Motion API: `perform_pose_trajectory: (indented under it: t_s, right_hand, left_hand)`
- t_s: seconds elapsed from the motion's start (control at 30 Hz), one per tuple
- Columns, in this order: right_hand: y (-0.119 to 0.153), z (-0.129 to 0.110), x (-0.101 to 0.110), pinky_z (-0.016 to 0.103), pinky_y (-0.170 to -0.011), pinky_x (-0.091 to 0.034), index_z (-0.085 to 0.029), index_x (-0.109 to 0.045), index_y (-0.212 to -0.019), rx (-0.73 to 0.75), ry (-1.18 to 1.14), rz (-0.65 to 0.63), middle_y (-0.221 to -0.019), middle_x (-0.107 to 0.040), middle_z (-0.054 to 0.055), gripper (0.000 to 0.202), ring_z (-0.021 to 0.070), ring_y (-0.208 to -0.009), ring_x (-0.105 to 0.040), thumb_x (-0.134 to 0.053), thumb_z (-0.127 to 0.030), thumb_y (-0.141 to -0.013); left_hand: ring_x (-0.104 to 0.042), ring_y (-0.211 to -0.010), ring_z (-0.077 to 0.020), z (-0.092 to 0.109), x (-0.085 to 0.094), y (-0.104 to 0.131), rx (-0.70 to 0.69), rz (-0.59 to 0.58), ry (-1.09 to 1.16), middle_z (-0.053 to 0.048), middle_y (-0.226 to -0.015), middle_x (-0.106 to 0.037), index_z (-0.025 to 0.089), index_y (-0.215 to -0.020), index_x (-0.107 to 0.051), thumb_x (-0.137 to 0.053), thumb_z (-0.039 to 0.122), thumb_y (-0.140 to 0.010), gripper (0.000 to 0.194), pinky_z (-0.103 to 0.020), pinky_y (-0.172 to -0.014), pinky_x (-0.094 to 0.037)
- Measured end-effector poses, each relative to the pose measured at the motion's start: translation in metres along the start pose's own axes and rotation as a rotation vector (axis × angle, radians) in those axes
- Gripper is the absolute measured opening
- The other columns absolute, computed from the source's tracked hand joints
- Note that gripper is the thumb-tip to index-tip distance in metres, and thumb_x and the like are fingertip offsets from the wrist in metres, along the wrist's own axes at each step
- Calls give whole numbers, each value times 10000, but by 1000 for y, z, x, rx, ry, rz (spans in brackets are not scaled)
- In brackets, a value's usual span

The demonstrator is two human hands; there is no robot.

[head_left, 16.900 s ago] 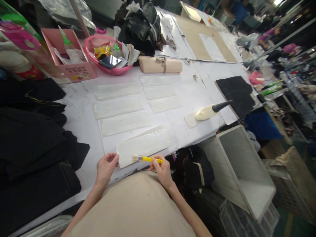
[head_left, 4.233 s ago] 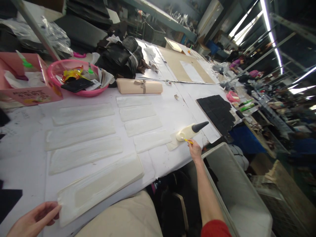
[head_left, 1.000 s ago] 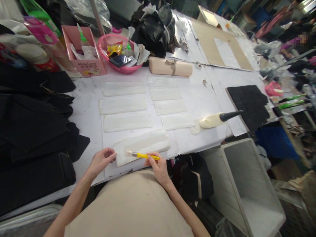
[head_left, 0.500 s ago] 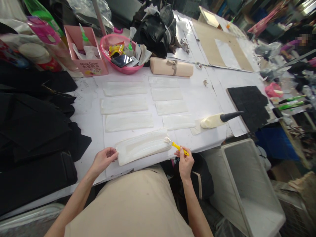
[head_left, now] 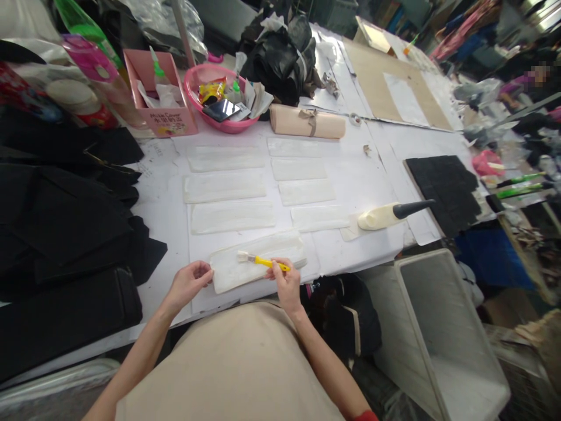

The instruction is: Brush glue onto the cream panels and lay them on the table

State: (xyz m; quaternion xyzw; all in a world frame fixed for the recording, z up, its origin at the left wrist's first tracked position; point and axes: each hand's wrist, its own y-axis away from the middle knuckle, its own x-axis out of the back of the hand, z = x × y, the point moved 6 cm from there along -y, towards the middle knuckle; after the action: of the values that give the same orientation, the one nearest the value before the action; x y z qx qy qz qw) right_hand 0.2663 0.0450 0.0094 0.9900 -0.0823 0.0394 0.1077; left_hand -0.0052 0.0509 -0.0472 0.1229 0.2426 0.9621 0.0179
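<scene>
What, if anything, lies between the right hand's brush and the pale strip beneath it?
Nothing visible. The right hand holds the brush with its bristles at or just above the pale strip; the left hand is at the strip's left end, clear of the bristles.

The person's right hand (head_left: 287, 283) gripped a yellow-handled brush (head_left: 265, 262), its bristles over a stack of pale strips (head_left: 230, 276). The left hand (head_left: 191, 279) pinched the stack's left end near the front of the white-covered table (head_left: 357, 175). Beyond lay seven separate strips (head_left: 232, 218), three in one column and four in another. A cream bottle (head_left: 377, 217) with a dark tapered tip lay right of them; a pink basin (head_left: 224, 124) stood behind.
</scene>
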Motion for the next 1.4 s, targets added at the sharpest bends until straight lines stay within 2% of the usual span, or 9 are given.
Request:
perform_pose_trajectory:
  t_s: [0.2,0.37,0.5,0.67,0.9,1.1,1.23,1.33,1.4]
  right_hand:
    - [-13,-5,94,280,-568,-568,-135,-602,-967,60,149,393,-676,-690,31,340,177,-557,-688,-578,-463,-881]
    - [-14,-16,119,293,-619,-569,-132,-613,-1004,163,338,467,-744,-696,54,358,184,-630,-704,-528,-468,-913]
    - [-11,-30,111,301,-696,-555,-159,-629,-1058,298,508,411,-866,-712,75,304,183,-725,-711,-481,-405,-958]
    - [-3,-43,89,309,-785,-518,-177,-644,-1078,516,824,185,-931,-707,88,247,192,-857,-682,-455,-309,-987]
    - [36,-40,69,286,-681,-495,-181,-643,-1032,512,1008,113,-833,-692,71,214,176,-706,-639,-448,-257,-988]
    - [65,-52,15,292,-711,-518,-199,-639,-1054,517,759,-138,-841,-696,71,195,182,-754,-659,-465,-223,-969]
    - [70,-46,-17,265,-737,-531,-234,-635,-1073,336,457,-290,-890,-711,35,182,164,-784,-688,-499,-266,-958]
    - [65,-32,-24,245,-706,-536,-233,-641,-1052,179,339,-297,-867,-708,14,181,146,-712,-693,-504,-303,-957]
    - [59,-25,-12,246,-688,-535,-218,-641,-1036,144,335,-199,-808,-698,11,191,151,-691,-691,-499,-320,-958]
  left_hand:
    - [-599,-571,-157,4,0,1,15,-18,3,-5,-597,-627,184,-708,-576,-686,523,-639,363,-265,-526,-483]
    - [-603,-569,-162,6,0,1,17,-20,-8,-7,-592,-627,188,-699,-571,-691,554,-623,393,-269,-530,-484]
    - [-599,-565,-157,1,0,0,13,-18,-14,-6,-588,-628,186,-704,-570,-689,547,-638,385,-265,-538,-477]
    - [-598,-575,-159,-3,0,-1,16,-20,-1,-6,-603,-629,182,-725,-576,-696,518,-646,365,-268,-540,-480]
    - [-592,-558,-156,-2,-1,-1,16,9,19,-3,-584,-619,186,-682,-567,-694,502,-624,345,-267,-528,-476]
    - [-595,-564,-157,1,-2,0,35,-7,33,1,-590,-613,187,-687,-566,-689,502,-612,347,-267,-526,-479]
    - [-596,-569,-158,1,-2,-1,22,-15,40,-1,-596,-613,183,-696,-567,-691,489,-619,339,-267,-526,-479]
    - [-592,-565,-157,-2,-2,-2,4,-23,50,3,-595,-606,182,-697,-569,-696,475,-627,327,-266,-523,-478]
    - [-590,-562,-155,-4,-3,-3,-8,-30,53,5,-597,-603,184,-698,-569,-695,472,-637,320,-265,-523,-476]
